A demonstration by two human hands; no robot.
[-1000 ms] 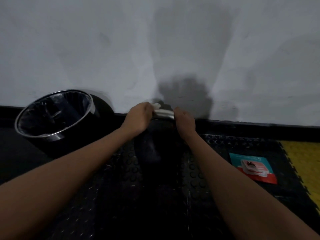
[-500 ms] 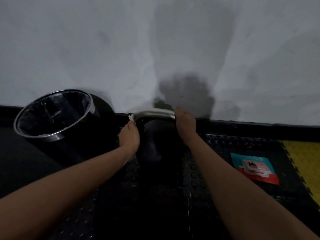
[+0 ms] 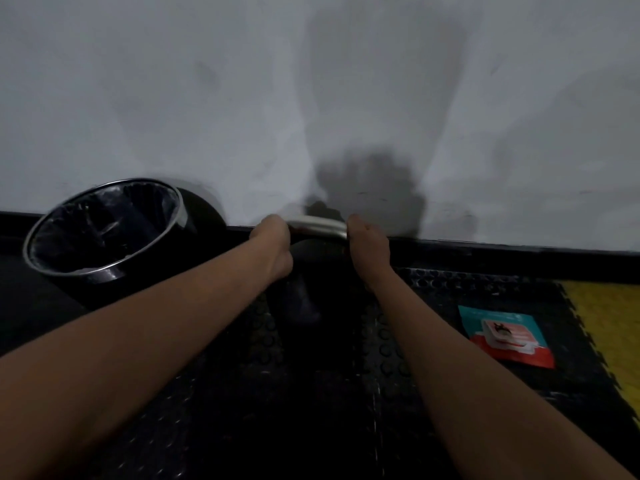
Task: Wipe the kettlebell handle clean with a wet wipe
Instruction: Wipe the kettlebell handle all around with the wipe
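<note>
While both hands clamp the one curved silver kettlebell handle, left hand and right hand at its ends, one black kettlebell stands on the black studded mat by the wall edge; one black bin left, one teal-and-red wipe packet right.

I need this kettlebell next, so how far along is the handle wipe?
Midway, it seems. Done: nothing can be confirmed clean in this dim view. In hand: the left hand grips the left end of the kettlebell handle, the wipe hidden; the right hand steadies the right end. Left: the bare middle and right end, then perhaps the bin.
</note>
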